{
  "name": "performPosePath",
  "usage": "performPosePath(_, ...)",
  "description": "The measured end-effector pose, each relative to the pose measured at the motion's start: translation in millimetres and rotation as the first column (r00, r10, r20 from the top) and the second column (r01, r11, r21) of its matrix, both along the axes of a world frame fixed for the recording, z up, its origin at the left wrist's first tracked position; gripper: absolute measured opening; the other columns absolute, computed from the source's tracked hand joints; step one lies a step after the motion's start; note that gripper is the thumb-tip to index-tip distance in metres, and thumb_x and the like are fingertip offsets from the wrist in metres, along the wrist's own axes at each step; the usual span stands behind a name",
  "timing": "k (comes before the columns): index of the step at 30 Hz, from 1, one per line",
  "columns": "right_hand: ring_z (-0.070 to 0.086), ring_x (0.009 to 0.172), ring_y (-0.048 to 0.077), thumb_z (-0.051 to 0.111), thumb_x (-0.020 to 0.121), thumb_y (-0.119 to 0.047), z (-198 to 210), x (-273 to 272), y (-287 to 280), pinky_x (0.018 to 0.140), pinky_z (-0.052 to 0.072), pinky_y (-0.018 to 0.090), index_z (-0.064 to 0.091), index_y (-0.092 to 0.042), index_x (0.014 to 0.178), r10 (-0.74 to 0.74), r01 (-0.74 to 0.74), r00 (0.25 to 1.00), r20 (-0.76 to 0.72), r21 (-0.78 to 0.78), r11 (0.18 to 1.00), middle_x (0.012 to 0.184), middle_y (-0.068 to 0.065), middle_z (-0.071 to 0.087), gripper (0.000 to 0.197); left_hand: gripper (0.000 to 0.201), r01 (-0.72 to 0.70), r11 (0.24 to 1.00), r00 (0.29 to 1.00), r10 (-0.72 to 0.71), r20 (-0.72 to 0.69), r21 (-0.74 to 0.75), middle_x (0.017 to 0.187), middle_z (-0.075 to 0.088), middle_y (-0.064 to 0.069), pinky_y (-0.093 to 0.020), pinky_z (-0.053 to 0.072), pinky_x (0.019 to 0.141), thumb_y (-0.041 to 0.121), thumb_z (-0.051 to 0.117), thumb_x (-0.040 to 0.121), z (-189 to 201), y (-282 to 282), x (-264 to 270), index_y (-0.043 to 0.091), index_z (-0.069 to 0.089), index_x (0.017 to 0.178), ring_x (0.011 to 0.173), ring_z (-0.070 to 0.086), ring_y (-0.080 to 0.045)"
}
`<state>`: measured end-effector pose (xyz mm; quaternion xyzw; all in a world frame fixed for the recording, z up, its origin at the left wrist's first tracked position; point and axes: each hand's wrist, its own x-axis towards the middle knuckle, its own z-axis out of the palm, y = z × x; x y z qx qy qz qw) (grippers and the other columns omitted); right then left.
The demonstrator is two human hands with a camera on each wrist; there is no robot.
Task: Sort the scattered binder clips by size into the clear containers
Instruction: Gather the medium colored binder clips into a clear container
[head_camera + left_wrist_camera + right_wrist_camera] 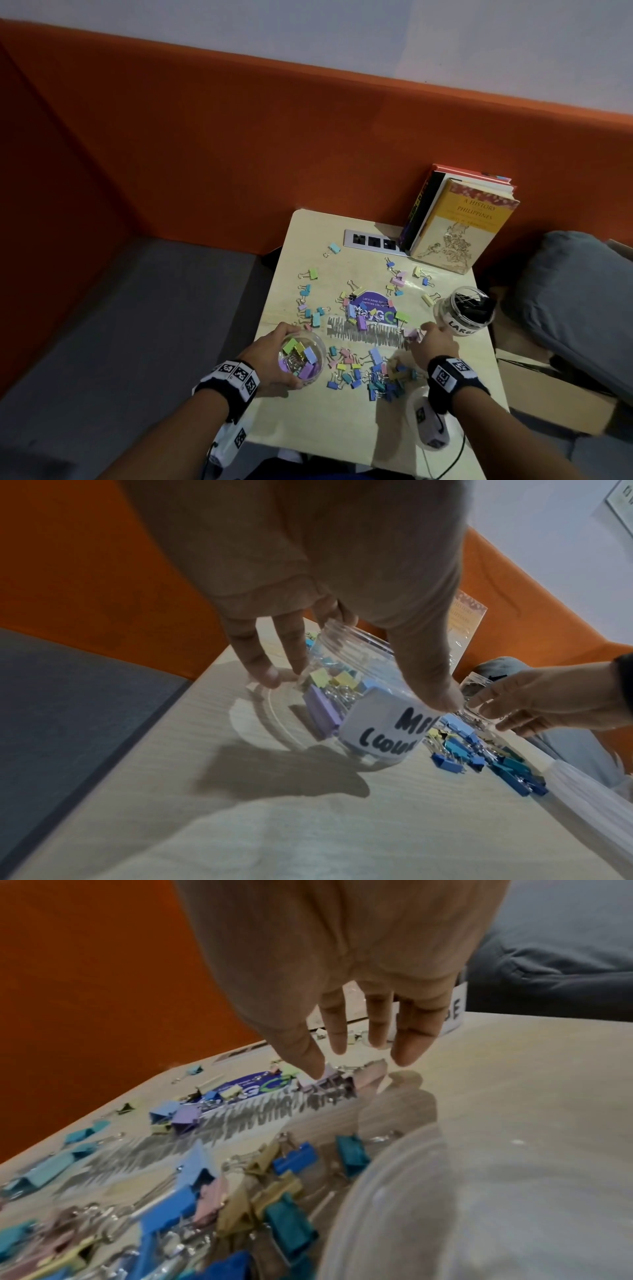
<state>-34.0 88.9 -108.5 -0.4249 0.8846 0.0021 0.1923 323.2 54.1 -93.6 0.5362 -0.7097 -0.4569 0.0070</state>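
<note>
From the head view, I see my left hand (pixel 270 359) wrapped around the medium jar (pixel 301 358) at the near left of the table (pixel 342 421). Pastel clips already sit inside it. My right hand (pixel 436 344) reaches out, fingers spread, to a light purple clip (pixel 411 334) near the large jar (pixel 466 310), which holds black clips. Many small clips (pixel 376 377) lie between my hands.

From the left wrist view, my fingers (pixel 263 666) and thumb curl around the jar's clear sides, holding it steady.

From the right wrist view, my hand is open and holds nothing. My thumb tip hangs just above the purple clip; I cannot tell if it touches.

I think my wrist could bump the clear container (pixel 479 1204) right under it. The clip could also slide away if I only poke it.
</note>
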Motion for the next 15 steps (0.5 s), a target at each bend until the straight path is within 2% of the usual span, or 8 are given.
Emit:
performPosePath(4,0.055,0.112,0.032,0.059,0.09,-0.029,-7,-3,4,0.095,0.047,0.034,0.059,-0.012,0.123,0.099,-0.101,0.993,0.07,0.038,0.994,0.119,0.016,0.054,0.037,0.096,-0.01,1.0,1.0,0.01,0.0,0.01,0.118,0.056,0.022,-0.029,0.061,0.078,0.039,0.096,0.05,-1,1,0,0.057,0.033,0.121,0.101,0.062,-0.007)
performPosePath(9,0.06,0.103,0.026,0.061,0.089,-0.02,-9,12,5,0.089,0.044,0.024,0.069,-0.021,0.112,0.212,-0.212,0.972,0.098,-0.006,0.977,0.12,0.01,0.051,0.023,0.095,-0.019,1.0,1.0,0.019,-0.008,0.019,0.117,0.058,0.021,-0.028,0.061,0.075,0.036,0.096,0.05,-1,1,0,0.057,0.035,0.119,0.099,0.063,-0.009)
performPosePath(15,0.062,0.101,0.025,0.058,0.086,-0.018,-4,25,6,0.085,0.047,0.025,0.073,-0.024,0.103,0.253,-0.25,0.965,0.073,-0.048,0.967,0.113,0.009,0.061,0.023,0.096,-0.012,1.0,1.0,0.012,0.001,0.006,0.118,0.057,0.023,-0.024,0.056,0.085,0.041,0.095,0.051,0,1,0,0.052,0.034,0.124,0.103,0.061,-0.005)
